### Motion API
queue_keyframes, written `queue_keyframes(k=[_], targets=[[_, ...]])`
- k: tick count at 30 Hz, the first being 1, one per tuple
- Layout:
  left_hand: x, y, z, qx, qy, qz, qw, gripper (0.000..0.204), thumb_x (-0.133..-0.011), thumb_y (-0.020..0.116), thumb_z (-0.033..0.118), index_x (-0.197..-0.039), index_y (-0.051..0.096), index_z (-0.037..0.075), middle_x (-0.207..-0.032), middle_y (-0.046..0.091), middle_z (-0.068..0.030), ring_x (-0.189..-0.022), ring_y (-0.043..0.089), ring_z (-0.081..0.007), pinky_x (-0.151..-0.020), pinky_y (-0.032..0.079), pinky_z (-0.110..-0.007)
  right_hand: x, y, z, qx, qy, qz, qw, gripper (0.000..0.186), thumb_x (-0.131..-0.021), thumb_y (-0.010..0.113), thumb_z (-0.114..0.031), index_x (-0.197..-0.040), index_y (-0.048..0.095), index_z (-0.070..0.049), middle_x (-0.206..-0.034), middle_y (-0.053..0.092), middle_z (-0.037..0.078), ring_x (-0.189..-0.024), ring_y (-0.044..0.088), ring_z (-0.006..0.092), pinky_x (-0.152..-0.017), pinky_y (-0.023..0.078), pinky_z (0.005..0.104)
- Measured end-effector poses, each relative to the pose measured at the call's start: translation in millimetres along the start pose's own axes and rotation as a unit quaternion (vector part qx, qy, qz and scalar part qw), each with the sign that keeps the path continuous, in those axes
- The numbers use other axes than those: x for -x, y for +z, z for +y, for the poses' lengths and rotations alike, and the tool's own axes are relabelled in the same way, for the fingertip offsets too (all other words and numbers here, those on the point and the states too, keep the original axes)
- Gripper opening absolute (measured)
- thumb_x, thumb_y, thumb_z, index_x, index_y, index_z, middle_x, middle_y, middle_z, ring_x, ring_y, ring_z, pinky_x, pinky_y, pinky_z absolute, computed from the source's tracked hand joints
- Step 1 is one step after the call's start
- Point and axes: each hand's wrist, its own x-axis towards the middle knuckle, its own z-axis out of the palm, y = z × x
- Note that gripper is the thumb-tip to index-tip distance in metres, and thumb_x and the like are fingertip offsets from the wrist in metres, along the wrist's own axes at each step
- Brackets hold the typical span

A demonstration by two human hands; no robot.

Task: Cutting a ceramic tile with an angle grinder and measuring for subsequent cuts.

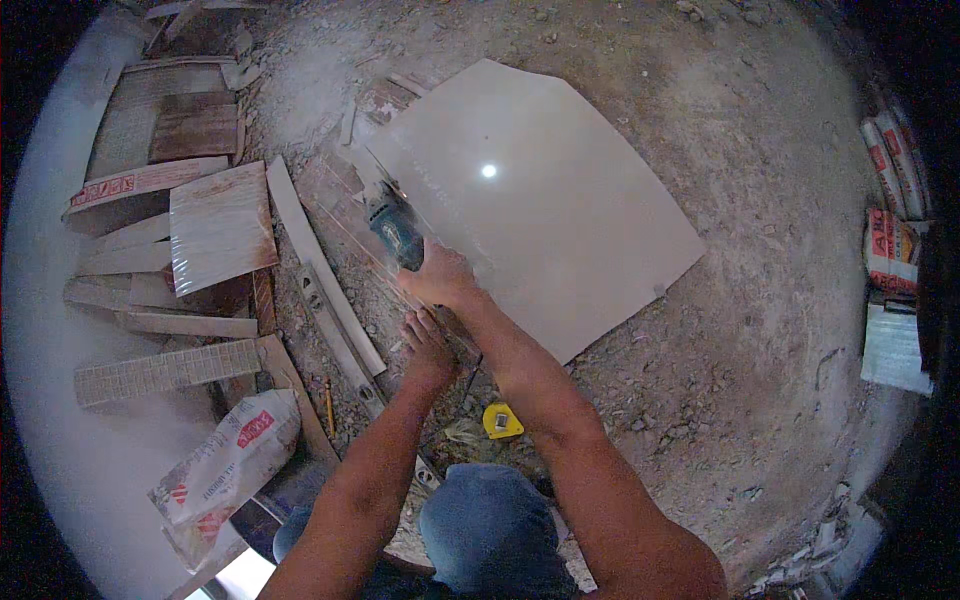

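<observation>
My right hand [440, 276] is wrapped round the body of a dark teal angle grinder [396, 232]. The grinder's head points away from me, at the left edge of a large, pale, glossy tile [570, 210] lying on the ground. Dust blurs the area round its disc, so the disc itself is hard to make out. Just below the grinder, my left hand [428, 350] rests low beside the tile's near left edge. Its fingers are stretched out and somewhat apart, with nothing visible in them; what lies under the palm is hidden.
A yellow tape measure [502, 421] lies by my knee. Left of my arms are a spirit level [340, 345], a narrow tile strip [322, 265] and a pencil [330, 407]. Tile offcuts [222, 225] and a paper bag [235, 470] line the left wall. Bags [890, 250] stand far right.
</observation>
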Motion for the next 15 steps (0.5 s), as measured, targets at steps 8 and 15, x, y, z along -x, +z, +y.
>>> queue_keyframes(k=[8, 15], targets=[[15, -33, 7, -0.007, 0.003, -0.032, 0.999, 0.101, -0.088, 0.062, 0.032, -0.146, -0.006, -0.016, -0.151, -0.002, -0.0428, -0.139, -0.004, -0.0636, -0.107, 0.025, -0.071, -6, 5, 2, 0.029, -0.020, -0.001, 0.999, 0.072, -0.074, 0.068, -0.049, -0.120, 0.053, 0.005, -0.106, 0.066, 0.029, -0.103, 0.064, 0.0428, -0.093, 0.050, 0.0479], [22, -38, 9, 0.092, -0.028, -0.020, 0.995, 0.120, -0.079, 0.076, 0.034, -0.148, -0.010, -0.011, -0.155, -0.005, -0.0377, -0.140, -0.007, -0.0621, -0.108, 0.023, -0.071, 0, 2, 4, 0.018, -0.014, -0.007, 1.000, 0.073, -0.073, 0.068, -0.048, -0.120, 0.053, 0.006, -0.106, 0.066, 0.029, -0.102, 0.065, 0.0425, -0.093, 0.050, 0.0476]])
